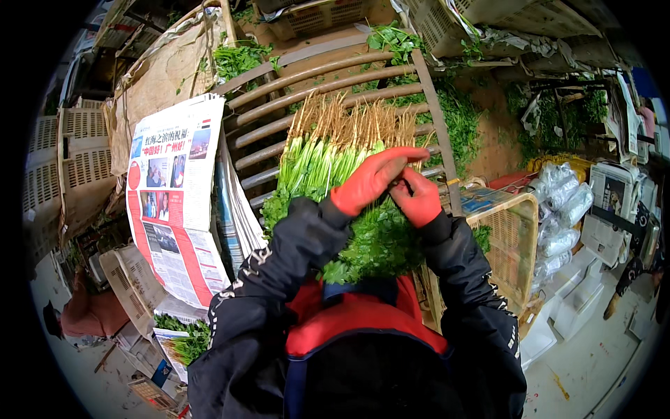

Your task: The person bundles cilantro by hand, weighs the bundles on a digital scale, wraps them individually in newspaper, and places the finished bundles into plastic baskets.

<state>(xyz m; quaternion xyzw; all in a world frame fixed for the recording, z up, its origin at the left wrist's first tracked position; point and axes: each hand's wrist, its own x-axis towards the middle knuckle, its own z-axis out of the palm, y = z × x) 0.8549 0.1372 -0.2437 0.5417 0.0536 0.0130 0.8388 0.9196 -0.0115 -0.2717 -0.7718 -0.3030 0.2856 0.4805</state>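
Rooted greens [301, 166] lie beneath one left hand [370, 180] and one right hand [421, 201]; what either grip holds, I cannot tell.

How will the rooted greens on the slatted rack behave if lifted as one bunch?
The greens likely droop at the leafy end, where leaves look thin. Their pale stems are slender, so may bruise if squeezed. The stringy roots might catch, lying across the slatted rack.

Left hand [364, 185], right hand [421, 201] over rooted greens [301, 166]; slatted rack [433, 115] beneath; newspaper [174, 206] alongside.
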